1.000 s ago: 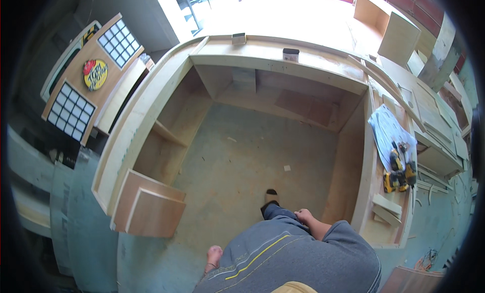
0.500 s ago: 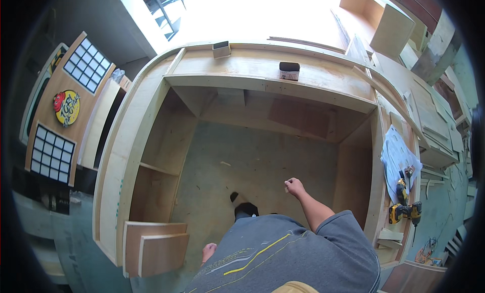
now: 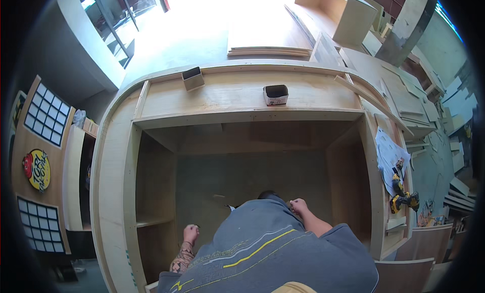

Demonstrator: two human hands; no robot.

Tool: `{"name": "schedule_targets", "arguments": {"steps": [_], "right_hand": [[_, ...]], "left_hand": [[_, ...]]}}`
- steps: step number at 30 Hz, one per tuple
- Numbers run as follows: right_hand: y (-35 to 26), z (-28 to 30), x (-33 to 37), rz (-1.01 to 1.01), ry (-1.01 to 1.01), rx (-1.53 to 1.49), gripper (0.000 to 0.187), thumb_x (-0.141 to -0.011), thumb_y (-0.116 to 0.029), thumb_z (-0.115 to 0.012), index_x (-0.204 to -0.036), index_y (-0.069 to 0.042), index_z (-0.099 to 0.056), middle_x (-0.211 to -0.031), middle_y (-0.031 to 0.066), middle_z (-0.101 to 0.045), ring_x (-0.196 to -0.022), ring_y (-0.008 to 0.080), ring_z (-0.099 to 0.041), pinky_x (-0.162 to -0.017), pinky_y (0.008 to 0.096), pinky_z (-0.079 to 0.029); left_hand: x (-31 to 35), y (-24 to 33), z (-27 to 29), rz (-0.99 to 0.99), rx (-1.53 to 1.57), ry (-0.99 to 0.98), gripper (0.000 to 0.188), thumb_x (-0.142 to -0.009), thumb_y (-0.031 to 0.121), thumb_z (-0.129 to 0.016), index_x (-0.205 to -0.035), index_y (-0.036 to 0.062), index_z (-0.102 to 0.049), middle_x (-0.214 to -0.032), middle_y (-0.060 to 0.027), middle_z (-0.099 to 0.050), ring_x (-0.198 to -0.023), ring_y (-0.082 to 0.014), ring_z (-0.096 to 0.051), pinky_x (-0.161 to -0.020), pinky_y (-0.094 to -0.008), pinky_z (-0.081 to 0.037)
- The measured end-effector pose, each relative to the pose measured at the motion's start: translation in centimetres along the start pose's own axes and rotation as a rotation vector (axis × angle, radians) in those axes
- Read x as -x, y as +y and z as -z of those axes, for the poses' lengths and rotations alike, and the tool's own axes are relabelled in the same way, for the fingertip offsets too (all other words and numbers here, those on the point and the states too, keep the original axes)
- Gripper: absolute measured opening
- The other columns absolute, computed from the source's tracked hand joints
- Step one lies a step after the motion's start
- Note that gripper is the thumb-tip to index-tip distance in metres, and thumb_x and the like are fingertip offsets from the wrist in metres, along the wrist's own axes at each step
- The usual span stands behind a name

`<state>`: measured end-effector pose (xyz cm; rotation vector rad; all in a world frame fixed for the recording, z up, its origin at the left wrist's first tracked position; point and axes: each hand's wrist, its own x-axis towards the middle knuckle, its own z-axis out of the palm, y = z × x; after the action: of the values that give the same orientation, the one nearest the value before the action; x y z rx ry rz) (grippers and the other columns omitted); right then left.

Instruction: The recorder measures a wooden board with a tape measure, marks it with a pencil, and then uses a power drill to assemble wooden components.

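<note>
I stand inside a U-shaped wooden counter frame (image 3: 252, 116). My left hand (image 3: 191, 234) is closed, low beside the inner left side with its shelf (image 3: 151, 221); what its fingers hold, if anything, is too small to make out. My right hand (image 3: 298, 206) is also closed, in front of me over the floor, and its contents are hidden. Neither hand touches the counter. Two small open boxes stand on the far ledge: a plain brownish box (image 3: 193, 81) at the left and a printed box (image 3: 276, 97) nearer the middle.
On the counter's right side lie paper sheets (image 3: 390, 150), yellow-and-black power drills (image 3: 401, 199) and wood offcuts (image 3: 395, 223). A loose wooden strip (image 3: 371, 102) crosses the far right corner. Stacked boards (image 3: 270, 38) lie beyond. A sign panel (image 3: 43, 166) stands at the left.
My view has shifted toward the far ledge and I have moved forward. My left hand has come further into view. The right hand stays closed, now close to my body.
</note>
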<state>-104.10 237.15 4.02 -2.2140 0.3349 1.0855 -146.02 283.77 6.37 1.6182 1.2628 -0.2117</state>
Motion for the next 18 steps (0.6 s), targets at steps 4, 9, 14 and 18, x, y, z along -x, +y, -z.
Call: {"name": "schedule_targets", "arguments": {"steps": [4,9,14,18], "right_hand": [[-7.2,0.4,-0.1,0.174,0.419,0.082,0.041,-0.098,-0.033,-0.076,-0.124,-0.003,-0.068,-0.107,0.0184,-0.071,-0.096,0.0328,-0.071,-0.087,0.0466,-0.06],[-24.3,5.7,-4.2,0.438,0.682,-0.085,0.082,-0.092,-0.023,-0.08,-0.161,-0.007,-0.038,-0.153,0.0342,-0.035,-0.146,0.0515,-0.039,-0.123,0.0541,-0.036],[-39.7,10.2,-10.0,0.696,0.952,0.002,0.098,-0.088,-0.023,-0.083,-0.168,-0.015,-0.028,-0.164,0.0411,-0.017,-0.152,0.0583,-0.026,-0.126,0.0621,-0.028],[-46.5,12.2,-15.9,0.649,0.867,0.17,0.084,-0.088,-0.026,-0.082,-0.164,-0.018,-0.044,-0.169,0.0393,-0.012,-0.158,0.056,-0.021,-0.131,0.0585,-0.025]], "left_hand": [[-11.1,10.9,3.2,-0.047,0.354,0.033,0.027,-0.106,0.016,-0.064,-0.13,0.0047,-0.069,-0.091,-0.0029,-0.07,-0.069,-0.0083,-0.063,-0.056,-0.0252,-0.049],[-16.5,21.2,0.8,-0.034,0.201,0.042,0.035,-0.105,0.015,-0.068,-0.134,-0.0042,-0.066,-0.106,-0.0099,-0.075,-0.088,-0.0141,-0.073,-0.076,-0.0281,-0.062],[-15.5,26.9,-3.0,-0.077,0.103,-0.085,0.03,-0.103,0.009,-0.066,-0.129,-0.0046,-0.069,-0.105,-0.0118,-0.077,-0.088,-0.0171,-0.075,-0.079,-0.0307,-0.064],[-16.7,31.9,-2.0,-0.158,0.084,-0.051,0.03,-0.105,0.009,-0.061,-0.13,-0.0045,-0.07,-0.106,-0.0145,-0.079,-0.092,-0.0194,-0.078,-0.082,-0.0316,-0.065]]}}
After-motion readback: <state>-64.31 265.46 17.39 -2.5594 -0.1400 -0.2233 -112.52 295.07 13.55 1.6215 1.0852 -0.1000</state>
